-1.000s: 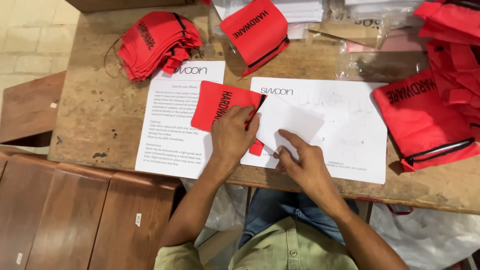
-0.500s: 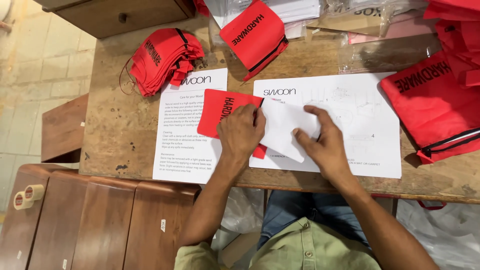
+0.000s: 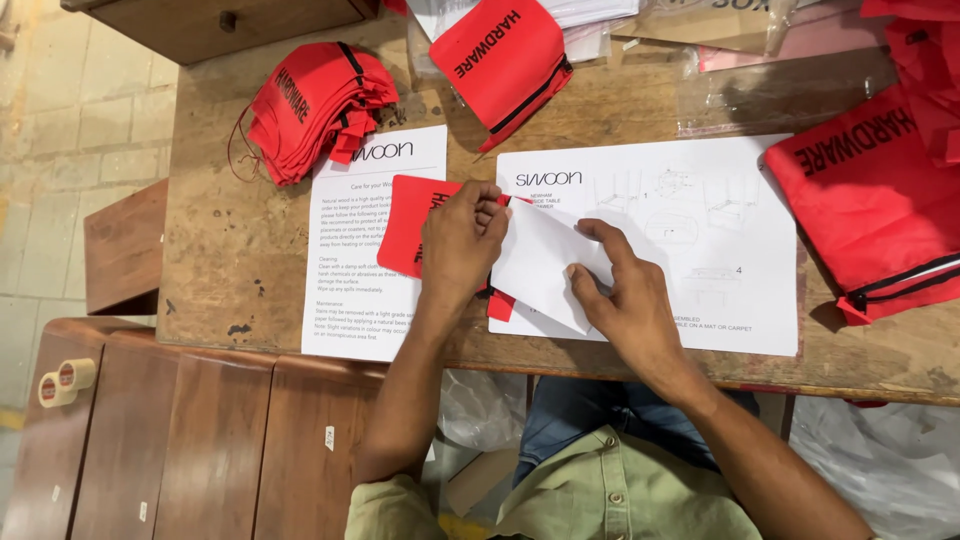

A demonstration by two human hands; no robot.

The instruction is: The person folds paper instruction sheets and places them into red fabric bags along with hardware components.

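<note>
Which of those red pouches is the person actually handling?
The flat red pouch under the left hand, lying on the printed sheets; the other pouches lie untouched farther off.
</note>
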